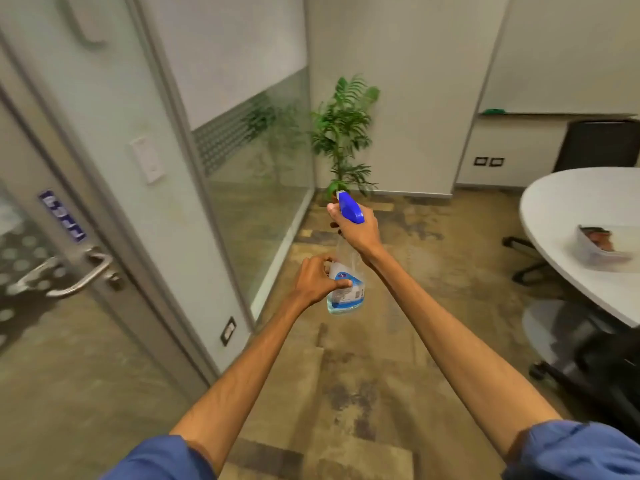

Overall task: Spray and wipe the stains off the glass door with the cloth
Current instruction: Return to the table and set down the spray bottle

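While both hands hold the spray bottle (pixel 346 271) out in front of the body, the glass door (pixel 52 341) stands well off to the bottle's left, with its metal lever handle (pixel 65 275) and a blue sticker (pixel 62 216) on the frame. Right hand (pixel 356 230): grip closed around the bottle's neck, just under the blue trigger head (pixel 349 206); whether a finger lies on the trigger cannot be told. Left hand (pixel 318 280): grip closed on the lower body of the bottle, thumb across the label. No cloth is visible in either hand or anywhere in view.

Bottle is clear plastic, upright, with only a shallow layer of pale blue liquid at the bottom. Judgement: light, nearly empty, thin-walled and somewhat squeezable; smooth sides could slip if wet. Best hold is the neck, where the head stops the hand from sliding up and a finger can reach the trigger; the lower hand only steadies. Nozzle points away from the body, toward the potted plant (pixel 346 133) beyond the bottle, not at the door.

Judgement: spraying not yet begun; bottle must swing left toward the glass. A round white surface (pixel 554 244) lies to the bottle's right, carrying a small blurred item.
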`<state>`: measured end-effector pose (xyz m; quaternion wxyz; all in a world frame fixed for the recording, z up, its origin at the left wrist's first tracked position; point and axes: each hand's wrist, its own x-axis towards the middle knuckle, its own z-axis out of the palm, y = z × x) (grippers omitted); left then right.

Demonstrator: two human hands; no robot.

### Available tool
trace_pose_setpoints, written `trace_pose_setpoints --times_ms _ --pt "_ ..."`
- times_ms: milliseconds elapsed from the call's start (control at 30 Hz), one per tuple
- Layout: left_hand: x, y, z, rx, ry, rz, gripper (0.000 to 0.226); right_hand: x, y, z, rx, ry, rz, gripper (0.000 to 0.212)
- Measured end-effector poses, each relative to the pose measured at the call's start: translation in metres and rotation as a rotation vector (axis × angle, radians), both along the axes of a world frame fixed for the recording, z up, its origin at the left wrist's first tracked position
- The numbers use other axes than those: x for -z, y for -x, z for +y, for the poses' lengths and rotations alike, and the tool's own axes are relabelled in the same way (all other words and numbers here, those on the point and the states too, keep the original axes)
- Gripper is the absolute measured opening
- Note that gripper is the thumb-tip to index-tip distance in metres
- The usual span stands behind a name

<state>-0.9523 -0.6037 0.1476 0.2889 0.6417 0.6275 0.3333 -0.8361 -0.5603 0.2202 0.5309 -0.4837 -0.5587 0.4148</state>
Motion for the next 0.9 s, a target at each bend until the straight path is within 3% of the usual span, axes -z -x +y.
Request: trace_pose_setpoints --times_ms 200,467,633,900 --pt "0.011 -0.122 0.047 0.063 0.01 -0.031 0.056 0.007 -0.129 0.04 0.046 0.07 0.004 0.02" --pt "0.021 -0.273 0.101 0.146 0.052 -0.103 0.06 0.003 -0.293 0.078 -0.007 0.131 -0.249 0.061" --pt "0.026 -0.356 0.137 0.234 0.062 -0.081 0.059 0.006 -0.388 0.102 0.066 0.192 -0.357 0.071" --pt "0.051 -0.475 0.216 0.396 0.126 -0.142 0.055 0.022 -0.513 0.152 0.268 0.324 -0.542 0.048"
